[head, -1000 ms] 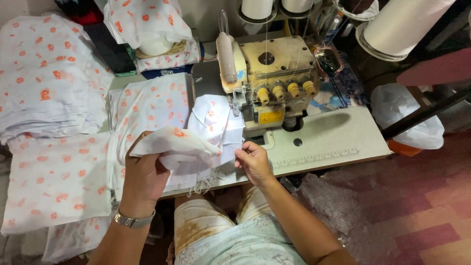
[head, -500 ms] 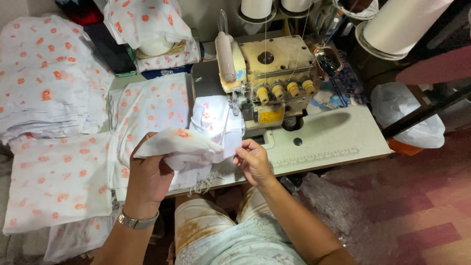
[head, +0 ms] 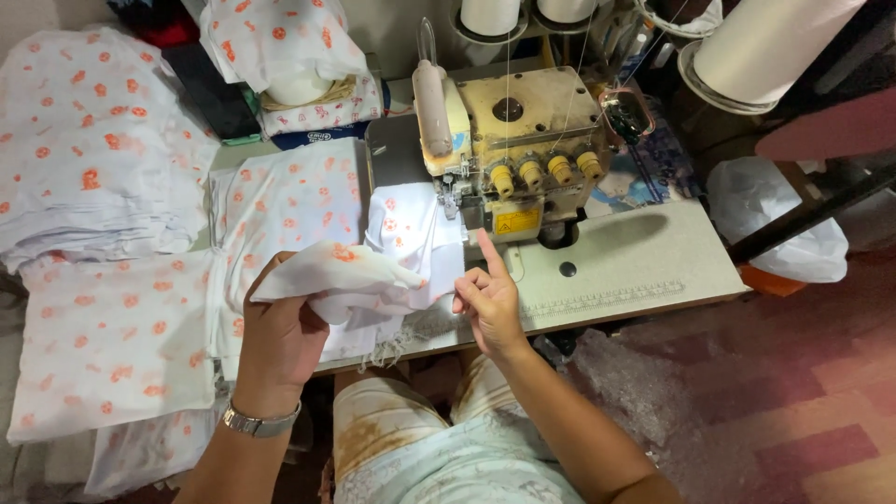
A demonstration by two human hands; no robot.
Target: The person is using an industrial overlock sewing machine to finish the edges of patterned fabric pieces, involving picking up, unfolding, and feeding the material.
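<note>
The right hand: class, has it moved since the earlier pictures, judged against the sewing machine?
Yes. The right hand has lifted off the white printed cloth, and its forefinger now points up toward the sewing machine.

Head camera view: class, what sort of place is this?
Likely a small garment sewing workshop: an overlock sewing machine with thread cones, and stacks of cut printed fabric beside it.

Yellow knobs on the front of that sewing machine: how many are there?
4, in a row across the sewing machine's front, from left to right. None looks hidden, though thread crosses them.
</note>
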